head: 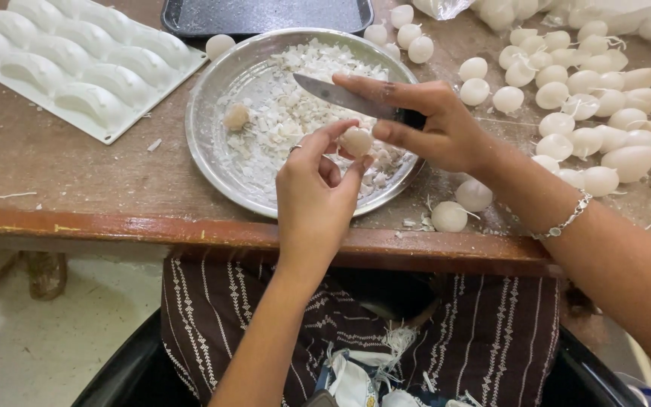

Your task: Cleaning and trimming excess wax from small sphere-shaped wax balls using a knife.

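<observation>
My left hand point(316, 188) pinches a small round off-white wax ball point(356, 140) between thumb and fingertips, over the near side of a round metal plate point(212, 139). My right hand point(431, 124) grips a knife point(333, 93) by its dark handle, the blade pointing left above the plate, with the forefinger laid along it just above the ball. White shavings point(284, 113) cover the plate's middle, and another small ball point(236, 116) lies among them.
A white mould tray point(77, 64) with oval hollows lies at the back left. A dark tray point(265, 15) sits behind the plate. Many white balls point(589, 113) are heaped on the right; two point(461, 205) rest near the wooden table's front edge point(152, 230).
</observation>
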